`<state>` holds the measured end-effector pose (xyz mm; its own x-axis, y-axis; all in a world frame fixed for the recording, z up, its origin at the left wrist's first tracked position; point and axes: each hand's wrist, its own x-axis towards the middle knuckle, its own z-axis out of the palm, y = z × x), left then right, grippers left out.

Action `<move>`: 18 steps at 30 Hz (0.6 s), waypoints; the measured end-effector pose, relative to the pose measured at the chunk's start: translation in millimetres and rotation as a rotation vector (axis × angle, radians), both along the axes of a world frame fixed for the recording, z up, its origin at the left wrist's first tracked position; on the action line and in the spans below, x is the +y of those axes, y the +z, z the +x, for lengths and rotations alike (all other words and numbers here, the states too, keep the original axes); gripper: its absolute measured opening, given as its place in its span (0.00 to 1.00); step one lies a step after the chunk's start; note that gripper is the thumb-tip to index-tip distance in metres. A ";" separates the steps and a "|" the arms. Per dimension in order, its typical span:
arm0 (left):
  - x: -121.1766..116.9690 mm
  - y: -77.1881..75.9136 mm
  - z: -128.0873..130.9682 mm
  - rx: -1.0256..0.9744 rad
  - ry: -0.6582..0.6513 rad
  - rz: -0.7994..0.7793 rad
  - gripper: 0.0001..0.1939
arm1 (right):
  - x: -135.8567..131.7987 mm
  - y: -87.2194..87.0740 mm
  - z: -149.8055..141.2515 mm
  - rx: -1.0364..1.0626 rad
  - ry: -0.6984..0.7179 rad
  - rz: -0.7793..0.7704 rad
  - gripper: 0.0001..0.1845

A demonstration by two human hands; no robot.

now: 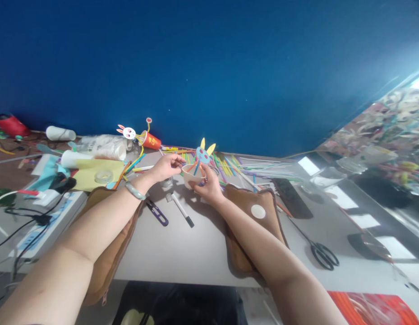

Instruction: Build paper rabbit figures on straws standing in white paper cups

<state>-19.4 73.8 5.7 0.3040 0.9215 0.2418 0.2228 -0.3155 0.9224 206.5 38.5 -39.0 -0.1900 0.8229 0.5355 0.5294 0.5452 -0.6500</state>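
Note:
My right hand (pixel 209 186) is closed round a white paper cup (pixel 191 175) held just above the table. A blue paper rabbit face (pixel 203 155) with yellow ears stands on a blue straw in the cup. My left hand (pixel 167 167) reaches in from the left with its fingers pinched near the cup's rim; what they pinch is too small to make out. A pale green bangle (pixel 135 191) sits on my left wrist.
A marker (pixel 182 210) and purple snips (pixel 157 212) lie below the hands. Coloured straws (pixel 236 166) are strewn behind. Brown pads (pixel 253 225) lie under my forearms. Black scissors (pixel 322 253), a tape roll (pixel 103 176), stacked white cups (pixel 109 151) and a red cup rabbit (pixel 149 140) surround.

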 end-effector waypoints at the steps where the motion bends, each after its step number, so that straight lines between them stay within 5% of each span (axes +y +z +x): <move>1: -0.3 0.0 0.3 -0.006 -0.001 -0.011 0.17 | -0.4 0.8 -0.1 0.014 0.004 -0.003 0.39; 11: -5.6 -6.6 9.9 -0.056 -0.062 -0.058 0.18 | -12.9 23.2 -6.0 0.158 0.109 -0.133 0.43; 18: -7.8 -6.8 13.3 -0.103 -0.119 -0.069 0.19 | -12.7 26.1 -7.9 0.247 0.084 -0.122 0.33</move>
